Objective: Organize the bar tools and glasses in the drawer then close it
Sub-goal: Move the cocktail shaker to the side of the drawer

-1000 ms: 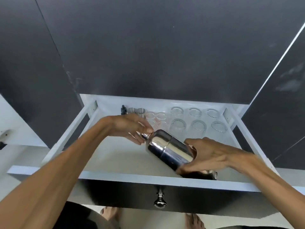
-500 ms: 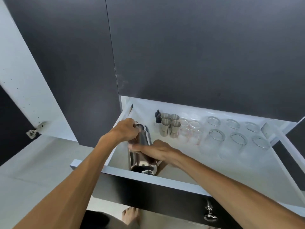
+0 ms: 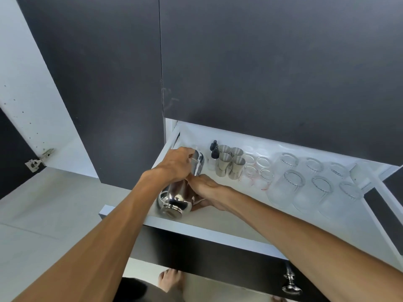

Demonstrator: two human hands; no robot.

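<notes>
No text, label, brand, number or sign can be read anywhere; faint red marks on the small glasses [image 3: 259, 171] stay illegible.

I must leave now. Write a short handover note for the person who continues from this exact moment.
Left hand: gripping the top end of the shaker.
Right hand: holding the shaker's body from the right side.
Shaker: lying on its side at the left end of the open drawer, base toward the front.
Done: jiggers, dropper bottles, small glasses and upturned large glasses stand in rows at the back.
Left: let go of the shaker, then push the drawer shut by the knob.
</notes>
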